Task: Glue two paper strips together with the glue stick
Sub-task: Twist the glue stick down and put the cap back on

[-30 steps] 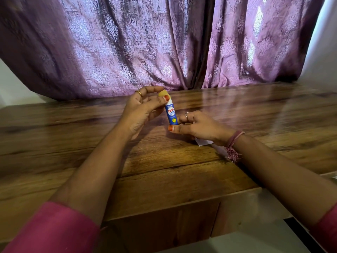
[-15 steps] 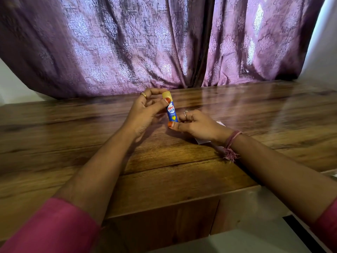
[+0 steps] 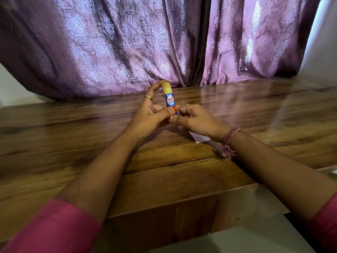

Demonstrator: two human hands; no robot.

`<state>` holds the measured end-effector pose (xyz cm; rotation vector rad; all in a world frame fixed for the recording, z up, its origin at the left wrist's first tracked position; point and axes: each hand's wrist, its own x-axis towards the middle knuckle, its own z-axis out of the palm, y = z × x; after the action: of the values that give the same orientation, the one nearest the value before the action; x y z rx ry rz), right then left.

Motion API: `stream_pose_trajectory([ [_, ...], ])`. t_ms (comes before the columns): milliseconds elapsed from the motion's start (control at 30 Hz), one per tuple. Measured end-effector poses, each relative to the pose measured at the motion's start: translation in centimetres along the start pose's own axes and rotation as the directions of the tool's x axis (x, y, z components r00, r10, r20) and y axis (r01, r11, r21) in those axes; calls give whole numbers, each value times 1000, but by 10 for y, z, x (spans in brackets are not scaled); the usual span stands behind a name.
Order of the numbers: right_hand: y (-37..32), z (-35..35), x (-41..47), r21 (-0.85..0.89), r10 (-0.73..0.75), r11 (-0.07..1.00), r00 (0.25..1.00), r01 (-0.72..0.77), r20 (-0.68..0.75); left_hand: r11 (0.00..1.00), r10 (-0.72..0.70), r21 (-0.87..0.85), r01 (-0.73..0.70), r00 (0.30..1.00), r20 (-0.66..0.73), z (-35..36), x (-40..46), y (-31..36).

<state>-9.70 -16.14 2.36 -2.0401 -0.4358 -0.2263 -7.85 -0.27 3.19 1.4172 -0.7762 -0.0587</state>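
**A:** so what's the setup? Going left to right: left hand (image 3: 147, 115) has its fingertips up on the yellow cap (image 3: 166, 88) of the Fevi Stik glue stick (image 3: 170, 100), thumb pressed against the blue barrel. The stick stands upright above the wooden table (image 3: 91, 143), about mid-table in front of the purple curtain (image 3: 127, 42). Right hand (image 3: 196, 118) pinches the bottom end of it.

**B:** cap looks on, so nothing's glued yet I'd guess. Where's the paper?

**A:** only a white corner of paper (image 3: 199, 138) peeks out under the right wrist, flat on the table. Can't tell if it's one strip or both.

**B:** that's my worry. If the wrist drags across it, the strip could slide or crease. Also, if the cap pops off suddenly, it could roll away on that shiny top.

**A:** yeah, and twisting the base too far would probably push out too much glue and smear.
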Motion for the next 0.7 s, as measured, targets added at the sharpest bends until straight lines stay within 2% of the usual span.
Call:
stream_pose_trajectory([
  [333,-7,3,-5,-45,-55,997,995,59,78,997,40,69,-41,999,21,-6,0,-2],
  [700,-5,-3,-4,-16,-31,999,998,32,51,985,112,130,-111,994,-2,-2,2,-9],
])
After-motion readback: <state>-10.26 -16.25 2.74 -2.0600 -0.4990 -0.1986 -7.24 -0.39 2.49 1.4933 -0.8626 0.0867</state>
